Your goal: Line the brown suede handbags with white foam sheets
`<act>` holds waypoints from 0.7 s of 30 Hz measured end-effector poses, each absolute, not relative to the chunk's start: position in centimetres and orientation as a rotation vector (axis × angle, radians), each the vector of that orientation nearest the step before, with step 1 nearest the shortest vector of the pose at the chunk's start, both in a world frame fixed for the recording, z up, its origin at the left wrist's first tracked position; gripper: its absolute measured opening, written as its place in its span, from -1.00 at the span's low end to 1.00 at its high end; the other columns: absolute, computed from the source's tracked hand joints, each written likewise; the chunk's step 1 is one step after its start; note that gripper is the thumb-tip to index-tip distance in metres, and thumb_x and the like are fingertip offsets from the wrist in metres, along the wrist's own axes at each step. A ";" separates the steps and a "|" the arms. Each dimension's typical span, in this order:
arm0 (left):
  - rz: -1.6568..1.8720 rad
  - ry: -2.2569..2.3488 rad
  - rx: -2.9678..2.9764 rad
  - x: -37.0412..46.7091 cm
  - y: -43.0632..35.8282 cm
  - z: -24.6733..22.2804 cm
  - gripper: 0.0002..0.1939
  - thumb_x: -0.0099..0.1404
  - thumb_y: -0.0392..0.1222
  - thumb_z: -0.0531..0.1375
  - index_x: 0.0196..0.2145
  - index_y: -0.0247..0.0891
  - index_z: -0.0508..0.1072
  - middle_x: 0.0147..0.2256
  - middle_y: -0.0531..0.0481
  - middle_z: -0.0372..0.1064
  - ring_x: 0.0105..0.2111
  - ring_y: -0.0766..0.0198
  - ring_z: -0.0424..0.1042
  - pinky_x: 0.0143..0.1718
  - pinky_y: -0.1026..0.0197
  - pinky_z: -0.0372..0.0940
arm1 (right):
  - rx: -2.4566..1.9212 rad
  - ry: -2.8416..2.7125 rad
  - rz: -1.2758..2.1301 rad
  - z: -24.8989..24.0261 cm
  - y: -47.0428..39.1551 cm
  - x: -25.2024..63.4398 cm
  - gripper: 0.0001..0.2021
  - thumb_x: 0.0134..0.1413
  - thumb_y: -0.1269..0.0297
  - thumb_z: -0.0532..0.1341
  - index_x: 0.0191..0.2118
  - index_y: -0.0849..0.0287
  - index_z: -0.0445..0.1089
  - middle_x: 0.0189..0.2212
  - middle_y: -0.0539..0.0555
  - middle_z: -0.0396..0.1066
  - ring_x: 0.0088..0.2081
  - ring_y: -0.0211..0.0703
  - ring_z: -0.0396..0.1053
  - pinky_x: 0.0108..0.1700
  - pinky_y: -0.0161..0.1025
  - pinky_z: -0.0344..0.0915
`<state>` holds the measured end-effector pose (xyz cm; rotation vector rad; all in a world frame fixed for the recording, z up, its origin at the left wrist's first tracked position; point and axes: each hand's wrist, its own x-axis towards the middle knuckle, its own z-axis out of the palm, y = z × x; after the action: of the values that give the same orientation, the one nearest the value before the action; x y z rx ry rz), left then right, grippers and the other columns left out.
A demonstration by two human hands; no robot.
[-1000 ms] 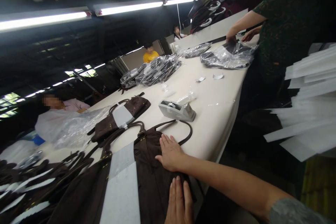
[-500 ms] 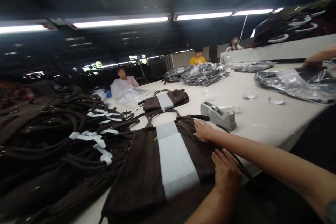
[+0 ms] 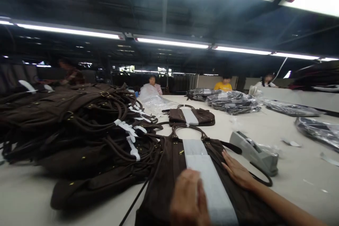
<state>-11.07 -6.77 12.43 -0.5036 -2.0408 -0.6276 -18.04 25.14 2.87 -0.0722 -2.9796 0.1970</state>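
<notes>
A dark brown handbag [image 3: 169,183] lies on the table in front of me, with a white paper band [image 3: 212,183] wrapped around its middle. Flat on the bag's right side rests my right hand [image 3: 237,170], fingers stretched out beside the band. My left hand [image 3: 189,197] is over the bag at the band's left edge, smeared by motion. Its fingers look bent, but whether anything is in them I cannot make out. Just beyond, a second brown handbag [image 3: 205,117] wears a similar paper band. A grey tape dispenser [image 3: 255,153] stands right of my right hand.
A large heap of brown handbags [image 3: 87,123] with white-wrapped handles crowds the left of the table [image 3: 296,180]. Plastic-wrapped bags [image 3: 233,102] lie at the back, more wrapped bags [image 3: 320,130] at the right. Several people sit or stand beyond.
My left hand has moved left from the bag's right edge to the paper band. My right hand stays flat on the bag's right side. The view has turned to the left.
</notes>
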 end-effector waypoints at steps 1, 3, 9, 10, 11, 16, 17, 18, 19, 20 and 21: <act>-0.677 -2.029 -0.337 -12.0 -10.4 13.8 -0.72 0.34 -0.20 0.11 -0.03 -0.26 0.46 -0.07 -0.18 0.48 -0.04 0.09 0.47 -0.06 0.01 0.48 | -0.075 -2.967 0.196 2.6 25.4 -18.1 -0.30 0.25 -0.03 -0.20 0.35 0.33 0.01 0.35 0.19 -0.11 0.35 -0.05 -0.08 0.35 -0.05 -0.05; -0.596 -2.128 -0.090 -13.3 -15.8 15.2 -0.50 0.37 0.04 0.05 0.06 -0.44 0.38 -0.04 -0.31 0.44 -0.02 -0.07 0.44 -0.07 -0.14 0.44 | -0.071 -2.947 0.201 2.2 25.8 -18.2 -0.30 0.24 -0.04 -0.18 0.35 0.32 0.02 0.35 0.18 -0.10 0.34 -0.03 -0.07 0.35 -0.05 -0.05; -0.495 -2.403 -0.190 -12.4 -12.4 7.3 -0.62 0.36 -0.27 0.07 0.07 -0.49 0.38 -0.18 -0.24 0.54 -0.23 0.15 0.55 -0.27 0.23 0.46 | -0.085 -2.972 0.281 2.5 26.2 -18.5 -0.27 0.18 -0.05 -0.16 0.33 0.34 0.06 0.34 0.19 -0.08 0.34 -0.05 -0.08 0.36 -0.07 -0.10; -0.449 -2.393 -0.154 -12.1 -10.8 5.6 -0.69 0.32 -0.41 0.05 -0.04 -0.51 0.46 -0.26 -0.25 0.55 -0.29 0.14 0.56 -0.30 0.21 0.46 | -0.091 -2.987 0.302 3.0 26.2 -18.6 -0.27 0.16 -0.05 -0.15 0.32 0.33 0.10 0.33 0.19 -0.05 0.34 -0.05 -0.07 0.35 -0.09 -0.08; -0.399 -2.350 -0.088 -11.8 -9.5 4.3 -0.69 0.27 -0.51 0.03 -0.12 -0.53 0.50 -0.28 -0.28 0.55 -0.30 0.10 0.55 -0.28 0.16 0.46 | -0.110 -3.005 0.322 3.7 26.2 -18.8 -0.28 0.15 -0.05 -0.14 0.30 0.32 0.14 0.32 0.19 -0.01 0.33 -0.04 -0.04 0.35 -0.10 -0.06; -0.499 -2.385 -0.091 -11.3 -10.3 4.9 -0.62 0.19 -0.56 0.07 -0.06 -0.44 0.47 -0.17 -0.20 0.52 -0.22 0.16 0.52 -0.26 0.21 0.44 | -0.215 -3.194 0.301 9.9 24.8 -19.6 -0.38 0.09 0.01 -0.06 0.11 0.30 0.40 0.17 0.23 0.28 0.21 0.08 0.22 0.27 -0.08 0.15; -0.527 -2.414 -0.103 -11.3 -11.4 5.7 -0.65 0.20 -0.51 0.10 -0.07 -0.38 0.47 -0.17 -0.15 0.51 -0.21 0.17 0.51 -0.28 0.23 0.42 | -0.203 -3.185 0.251 11.5 23.8 -19.8 -0.45 0.07 0.05 -0.01 0.00 0.26 0.49 0.07 0.26 0.39 0.13 0.15 0.32 0.21 -0.02 0.23; -0.539 -2.437 -0.106 -11.2 -12.4 6.6 -0.69 0.22 -0.47 0.13 -0.10 -0.32 0.48 -0.21 -0.10 0.51 -0.23 0.18 0.50 -0.30 0.23 0.41 | -0.173 -3.138 0.201 13.0 22.3 -20.1 -0.54 0.05 0.10 0.02 -0.11 0.22 0.54 -0.04 0.28 0.47 0.04 0.22 0.41 0.14 0.04 0.30; -0.538 -2.452 -0.102 -11.2 -13.2 7.3 -0.74 0.23 -0.44 0.13 -0.16 -0.27 0.50 -0.28 -0.06 0.49 -0.26 0.18 0.49 -0.33 0.21 0.38 | -0.138 -3.051 0.158 14.4 20.5 -20.5 -0.61 0.05 0.14 0.05 -0.22 0.19 0.57 -0.16 0.30 0.52 -0.07 0.25 0.46 0.05 0.09 0.35; -0.530 -2.464 -0.099 -11.1 -13.7 7.9 -0.79 0.24 -0.43 0.13 -0.23 -0.24 0.50 -0.35 -0.02 0.47 -0.31 0.18 0.47 -0.34 0.20 0.36 | -0.050 -2.895 0.148 15.8 18.1 -21.0 -0.64 0.10 0.17 0.04 -0.29 0.17 0.57 -0.24 0.31 0.54 -0.15 0.27 0.49 -0.04 0.12 0.38; -0.520 -2.474 -0.101 -11.1 -13.9 8.3 -0.80 0.26 -0.42 0.12 -0.30 -0.21 0.50 -0.40 0.00 0.44 -0.35 0.18 0.45 -0.35 0.18 0.34 | 0.060 -2.832 0.171 16.9 15.4 -21.7 -0.64 0.17 0.18 0.01 -0.25 0.13 0.56 -0.21 0.26 0.53 -0.13 0.20 0.48 -0.03 0.08 0.37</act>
<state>-11.08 -13.87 8.33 -0.1012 -2.4736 -0.5199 -21.72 15.42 16.90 0.0599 -2.8324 0.1711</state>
